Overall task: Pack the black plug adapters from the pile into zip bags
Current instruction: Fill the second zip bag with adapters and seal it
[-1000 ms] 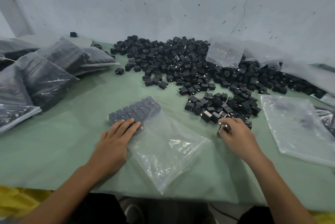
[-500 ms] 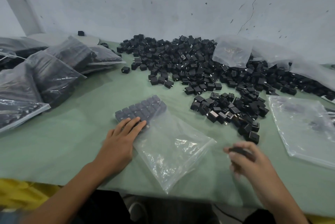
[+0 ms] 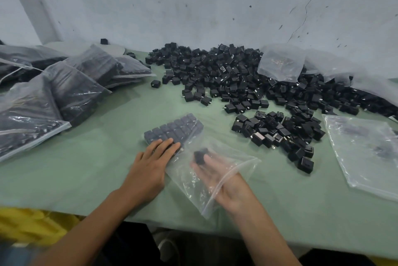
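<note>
Black adapter (image 3: 199,156) in right hand (image 3: 224,181) now inside zip bag (image 3: 189,181).

Zip bag (image 3: 217,171) centre on table (image 3: 86,171); adapter pile (image 3: 247,84) behind; filled bags (image 3: 64,89) left; empty bag (image 3: 366,149) right.

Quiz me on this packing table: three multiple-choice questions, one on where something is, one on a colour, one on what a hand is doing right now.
1. Where are the filled bags?
A. at the person's left
B. at the person's right
C. on the floor

2. What colour is the table cover?
A. red
B. pale green
C. white

3. What is the right hand doing?
A. resting flat on the pile
B. zipping a bag shut
C. reaching into the open bag with an adapter

Answers:
1 A: the stuffed bags are stacked at the left edge.
2 B: the surface is pale green throughout.
3 C: its fingers show through the clear plastic, holding a black adapter.
</note>
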The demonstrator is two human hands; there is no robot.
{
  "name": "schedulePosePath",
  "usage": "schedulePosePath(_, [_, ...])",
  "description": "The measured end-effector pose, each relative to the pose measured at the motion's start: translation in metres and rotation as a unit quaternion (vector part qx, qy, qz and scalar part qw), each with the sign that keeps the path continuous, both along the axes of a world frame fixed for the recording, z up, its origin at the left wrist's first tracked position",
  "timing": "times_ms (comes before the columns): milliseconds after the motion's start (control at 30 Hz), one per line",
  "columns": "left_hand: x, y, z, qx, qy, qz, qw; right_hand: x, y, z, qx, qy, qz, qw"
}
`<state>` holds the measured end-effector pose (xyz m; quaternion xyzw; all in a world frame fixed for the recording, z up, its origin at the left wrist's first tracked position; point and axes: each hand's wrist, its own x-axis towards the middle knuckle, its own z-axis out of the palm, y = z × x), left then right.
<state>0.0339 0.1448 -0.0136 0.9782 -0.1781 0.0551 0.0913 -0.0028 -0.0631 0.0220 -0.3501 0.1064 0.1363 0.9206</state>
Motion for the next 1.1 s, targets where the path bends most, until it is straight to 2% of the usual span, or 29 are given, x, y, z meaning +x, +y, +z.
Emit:
schedulePosePath(100, [0.0, 0.0, -0.002, -0.006, -0.001, -0.002, 1.0, 0.029, 0.017, -0.005, 0.018, 0.03, -0.027, 0.999])
schedulePosePath(133, [0.0, 0.0, -0.003, -0.006, -0.002, -0.002, 1.0, 0.038, 0.021, -0.008, -0.02, 0.035, -0.043, 0.998])
schedulePosePath(167, [0.0, 0.001, -0.003, -0.007, -0.004, -0.002, 1.0, 0.045, 0.025, -0.012, -0.097, 0.034, -0.06, 0.993])
schedulePosePath(267, [0.001, 0.0, -0.003, -0.009, -0.008, -0.005, 1.0, 0.051, 0.032, -0.022, -0.357, -0.007, -0.118, 0.927])
schedulePosePath(367, [0.002, 0.001, -0.004, -0.006, -0.008, -0.005, 1.0, 0.046, 0.033, -0.025, -0.488, -0.145, -0.139, 0.849])
schedulePosePath(433, [0.002, 0.001, -0.003, -0.003, -0.007, -0.004, 1.0, 0.044, 0.031, -0.025, -0.539, -0.183, -0.118, 0.814])
schedulePosePath(567, [0.001, -0.001, -0.002, -0.008, -0.007, -0.005, 1.0, 0.045, 0.03, -0.032, -0.568, -0.162, -0.085, 0.803])
schedulePosePath(767, [-0.001, -0.002, 0.0, -0.013, -0.009, -0.01, 1.0, 0.044, 0.025, -0.039, -0.656, -0.219, -0.048, 0.721])
schedulePosePath(900, [-0.002, -0.002, 0.001, -0.006, -0.006, -0.003, 1.0, 0.045, 0.029, -0.039, -0.648, -0.199, -0.093, 0.729])
schedulePosePath(1100, [-0.001, -0.002, -0.001, 0.003, -0.009, 0.003, 1.0, 0.049, 0.03, -0.04, -0.651, -0.202, -0.069, 0.728])
